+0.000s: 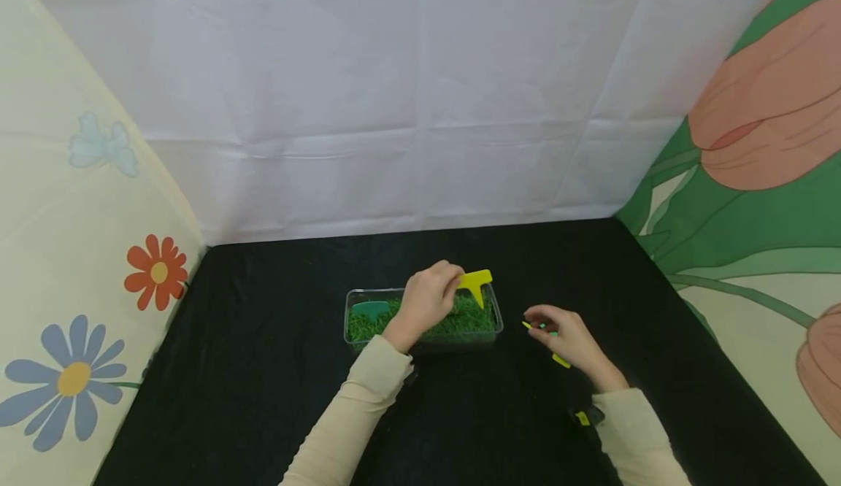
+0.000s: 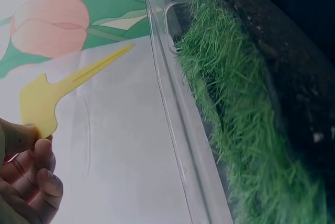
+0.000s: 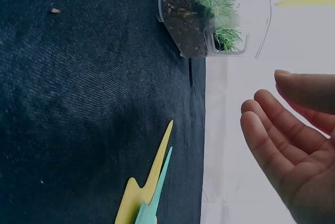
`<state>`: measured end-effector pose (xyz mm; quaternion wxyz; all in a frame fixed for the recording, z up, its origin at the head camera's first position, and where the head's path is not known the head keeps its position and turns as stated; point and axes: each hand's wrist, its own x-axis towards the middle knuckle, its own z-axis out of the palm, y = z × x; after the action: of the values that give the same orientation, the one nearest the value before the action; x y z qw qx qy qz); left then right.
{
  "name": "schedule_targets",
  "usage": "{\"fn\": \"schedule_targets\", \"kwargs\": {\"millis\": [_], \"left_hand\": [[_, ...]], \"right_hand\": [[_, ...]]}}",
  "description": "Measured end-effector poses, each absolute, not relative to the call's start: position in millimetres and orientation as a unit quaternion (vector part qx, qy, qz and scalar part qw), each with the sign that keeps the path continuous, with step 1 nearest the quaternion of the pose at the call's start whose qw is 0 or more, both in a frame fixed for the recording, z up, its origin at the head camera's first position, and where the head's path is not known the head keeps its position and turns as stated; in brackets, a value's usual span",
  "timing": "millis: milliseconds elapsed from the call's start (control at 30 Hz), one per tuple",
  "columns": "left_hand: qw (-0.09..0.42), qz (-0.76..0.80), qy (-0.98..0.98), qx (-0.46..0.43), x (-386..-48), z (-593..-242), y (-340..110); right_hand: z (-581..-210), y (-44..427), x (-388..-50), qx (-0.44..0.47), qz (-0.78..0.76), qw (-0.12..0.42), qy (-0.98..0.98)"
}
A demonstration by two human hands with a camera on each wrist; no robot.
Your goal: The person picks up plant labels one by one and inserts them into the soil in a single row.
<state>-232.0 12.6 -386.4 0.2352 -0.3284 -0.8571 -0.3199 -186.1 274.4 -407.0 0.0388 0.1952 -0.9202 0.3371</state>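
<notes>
My left hand [image 1: 428,298] pinches the head of a yellow T-shaped plant label [image 1: 476,282] between thumb and fingers, its pointed stem slanting down over the right end of a clear plastic box [image 1: 499,318]. In the box green grass [image 2: 230,77] grows from dark soil [image 3: 180,4]. A teal plant label [image 1: 371,309] stands in the grass at the left. My right hand [image 1: 568,336] hovers right of the box with fingers loosely bent and nothing held. Under it, a yellow label [image 3: 137,195] and a mint-green label [image 3: 152,208] lie overlapping on the black cloth.
Black cloth [image 1: 263,398] covers the table. A white sheet [image 1: 420,106] hangs behind, with flower-printed panels at the left [image 1: 66,252] and right [image 1: 755,252]. A small brown crumb [image 3: 55,11] lies on the cloth.
</notes>
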Motion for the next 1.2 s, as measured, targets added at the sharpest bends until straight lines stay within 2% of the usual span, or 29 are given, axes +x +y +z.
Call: {"fn": "schedule_targets", "kwargs": {"millis": [1200], "left_hand": [[0.266, -0.293, -0.870, -0.295, -226.4, -380.4, -28.7]], "right_hand": [[-413.3, 274.7, -184.8, 0.230, 0.340, 0.058, -0.910]]}}
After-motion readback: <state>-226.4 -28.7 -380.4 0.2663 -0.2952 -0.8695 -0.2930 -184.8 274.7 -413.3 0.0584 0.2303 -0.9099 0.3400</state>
